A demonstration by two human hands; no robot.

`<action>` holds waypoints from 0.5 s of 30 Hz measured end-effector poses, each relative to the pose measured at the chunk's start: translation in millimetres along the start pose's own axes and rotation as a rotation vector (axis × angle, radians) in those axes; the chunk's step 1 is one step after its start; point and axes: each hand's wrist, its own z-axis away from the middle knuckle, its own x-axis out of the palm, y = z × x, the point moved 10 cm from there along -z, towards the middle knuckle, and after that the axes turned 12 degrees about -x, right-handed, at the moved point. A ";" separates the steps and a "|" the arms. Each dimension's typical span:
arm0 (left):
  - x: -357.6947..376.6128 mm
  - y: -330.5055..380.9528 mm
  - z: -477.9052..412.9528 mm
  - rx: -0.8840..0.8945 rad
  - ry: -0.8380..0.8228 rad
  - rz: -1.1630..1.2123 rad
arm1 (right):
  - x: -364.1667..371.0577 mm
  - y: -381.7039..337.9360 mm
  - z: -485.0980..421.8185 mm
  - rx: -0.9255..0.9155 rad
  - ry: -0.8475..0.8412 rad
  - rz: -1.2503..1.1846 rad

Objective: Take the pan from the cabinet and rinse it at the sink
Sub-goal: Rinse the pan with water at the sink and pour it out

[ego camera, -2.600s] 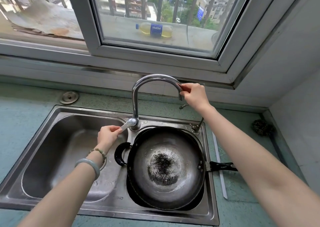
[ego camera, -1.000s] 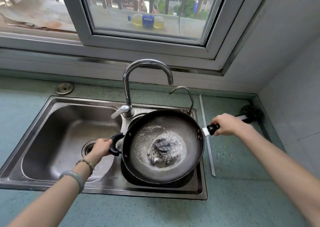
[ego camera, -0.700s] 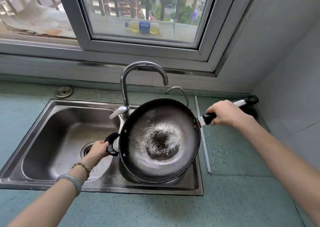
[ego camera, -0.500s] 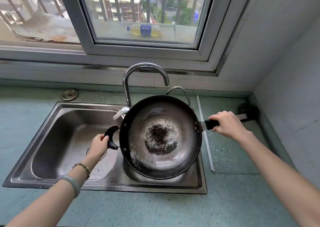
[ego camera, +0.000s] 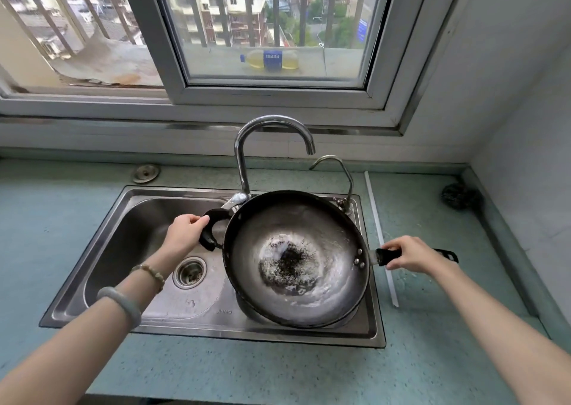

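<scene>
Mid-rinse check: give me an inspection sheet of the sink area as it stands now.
Surface: green speckled countertop around a steel double sink.
Job's things: dark round pan held over the right basin, wet, dark patch at its centre; chrome gooseneck tap shows no stream.
Clutter: round metal cap, white strip, dark scrubber on the counter.
Grippers: left hand grips the loop handle; right hand grips the long black handle.
Cables: nothing seen.
Surroundings: window with bars; yellow bottle on the outside ledge.
</scene>
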 end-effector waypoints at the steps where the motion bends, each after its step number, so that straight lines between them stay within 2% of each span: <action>1: 1.0 -11.9 -5.7 -0.042 -0.017 0.016 | -7.5 -3.6 0.4 -0.001 -0.032 0.017; 7: 30.0 -66.8 -7.9 -0.276 -0.127 0.164 | -67.2 -38.5 4.2 -0.024 -0.059 0.190; 11: 47.7 -73.0 -1.5 -0.304 -0.155 0.216 | -96.0 -59.1 8.4 -0.073 0.070 0.319; 15: 40.9 -61.5 -5.4 -0.225 -0.119 0.288 | -99.0 -66.2 13.9 -0.162 0.231 0.434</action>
